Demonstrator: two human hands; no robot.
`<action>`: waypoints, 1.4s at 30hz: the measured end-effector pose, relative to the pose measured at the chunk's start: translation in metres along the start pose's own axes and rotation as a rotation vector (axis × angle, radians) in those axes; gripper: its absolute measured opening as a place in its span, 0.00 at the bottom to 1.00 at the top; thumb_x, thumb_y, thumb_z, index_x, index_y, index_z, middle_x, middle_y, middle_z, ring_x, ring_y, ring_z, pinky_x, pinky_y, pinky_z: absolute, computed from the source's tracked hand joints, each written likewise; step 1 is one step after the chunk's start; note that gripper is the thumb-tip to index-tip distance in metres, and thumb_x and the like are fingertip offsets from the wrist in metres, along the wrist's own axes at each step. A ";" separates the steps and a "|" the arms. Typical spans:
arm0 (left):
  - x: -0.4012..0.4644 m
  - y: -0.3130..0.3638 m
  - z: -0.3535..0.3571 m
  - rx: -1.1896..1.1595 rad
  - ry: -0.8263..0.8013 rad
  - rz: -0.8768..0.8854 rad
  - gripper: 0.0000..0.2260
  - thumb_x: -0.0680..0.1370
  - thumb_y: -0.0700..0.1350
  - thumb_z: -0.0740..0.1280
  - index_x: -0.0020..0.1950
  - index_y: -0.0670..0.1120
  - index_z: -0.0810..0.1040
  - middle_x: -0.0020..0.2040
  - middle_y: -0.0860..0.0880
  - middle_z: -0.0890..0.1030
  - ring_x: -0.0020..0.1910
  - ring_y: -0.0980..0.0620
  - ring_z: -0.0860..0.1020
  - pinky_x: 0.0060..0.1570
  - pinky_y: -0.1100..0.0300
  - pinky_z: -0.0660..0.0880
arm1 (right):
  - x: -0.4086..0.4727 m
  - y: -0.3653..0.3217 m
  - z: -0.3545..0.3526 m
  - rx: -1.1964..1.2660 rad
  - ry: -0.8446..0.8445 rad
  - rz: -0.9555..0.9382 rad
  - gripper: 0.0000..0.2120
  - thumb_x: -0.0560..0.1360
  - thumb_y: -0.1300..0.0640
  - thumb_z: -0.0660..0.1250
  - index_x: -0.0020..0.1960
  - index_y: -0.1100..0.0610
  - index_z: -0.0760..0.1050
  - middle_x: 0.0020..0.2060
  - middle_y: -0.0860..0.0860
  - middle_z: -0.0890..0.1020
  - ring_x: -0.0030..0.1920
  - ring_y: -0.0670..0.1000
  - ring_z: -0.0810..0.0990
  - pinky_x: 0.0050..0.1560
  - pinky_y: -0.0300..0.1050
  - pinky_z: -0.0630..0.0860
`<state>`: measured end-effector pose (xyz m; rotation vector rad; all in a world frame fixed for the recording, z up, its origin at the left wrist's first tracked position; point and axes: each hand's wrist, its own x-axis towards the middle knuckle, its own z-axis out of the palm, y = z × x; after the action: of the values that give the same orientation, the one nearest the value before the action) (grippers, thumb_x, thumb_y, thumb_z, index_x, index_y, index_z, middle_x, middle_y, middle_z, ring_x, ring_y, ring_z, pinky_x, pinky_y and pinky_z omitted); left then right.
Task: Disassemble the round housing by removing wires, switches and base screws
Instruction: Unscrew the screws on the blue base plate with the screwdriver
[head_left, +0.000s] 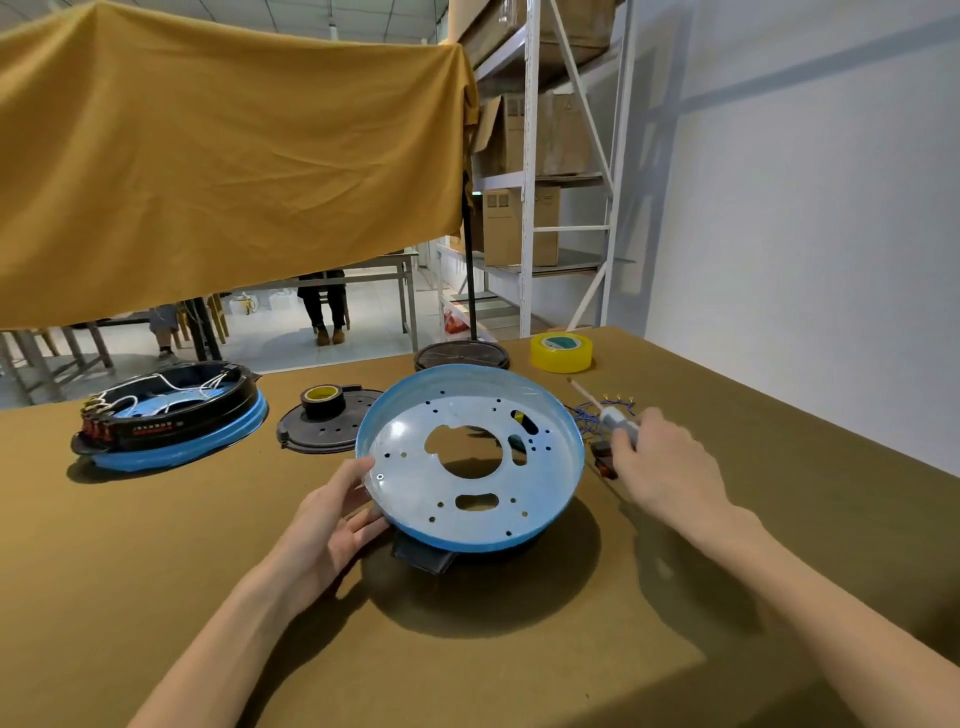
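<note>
We see the left hand (332, 519) gripping the near-left rim of the blue round housing (467, 462), thumb over the edge, fingers curled beneath. The housing sits tilted at table centre, its perforated metal base facing us, a black part (423, 558) under its near edge. The right hand (662, 467) lies just right of the housing, fingers wrapped around a pale, blurred tool handle (618, 422). Beside that hand: blue wires (584, 418) and a small dark switch (605, 460) on the brown table (467, 675). A second housing (171, 421), wires inside, rests far left.
</note>
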<state>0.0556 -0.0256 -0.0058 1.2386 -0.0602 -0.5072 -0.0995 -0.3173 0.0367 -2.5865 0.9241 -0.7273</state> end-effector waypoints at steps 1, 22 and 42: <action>0.000 0.001 -0.001 -0.003 -0.018 -0.010 0.22 0.69 0.53 0.76 0.60 0.49 0.77 0.60 0.44 0.82 0.60 0.42 0.82 0.51 0.50 0.81 | 0.001 -0.003 -0.003 0.067 0.051 -0.002 0.11 0.84 0.48 0.56 0.51 0.55 0.69 0.40 0.51 0.76 0.38 0.55 0.75 0.35 0.48 0.66; 0.004 0.005 -0.003 0.094 0.175 -0.018 0.30 0.76 0.59 0.71 0.71 0.41 0.71 0.67 0.39 0.77 0.60 0.42 0.78 0.64 0.49 0.74 | 0.018 0.016 0.012 0.080 -0.161 0.128 0.13 0.83 0.45 0.58 0.55 0.53 0.74 0.43 0.52 0.78 0.44 0.56 0.77 0.43 0.48 0.70; -0.005 0.005 0.003 -0.031 -0.061 -0.071 0.27 0.67 0.51 0.79 0.62 0.45 0.76 0.59 0.40 0.84 0.59 0.41 0.83 0.60 0.48 0.81 | -0.031 -0.066 0.047 0.425 -0.019 -0.455 0.07 0.78 0.44 0.69 0.52 0.47 0.79 0.36 0.41 0.80 0.38 0.42 0.79 0.36 0.35 0.72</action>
<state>0.0520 -0.0255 0.0015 1.1981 -0.0599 -0.6052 -0.0612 -0.2420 0.0154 -2.4162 0.1345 -0.8954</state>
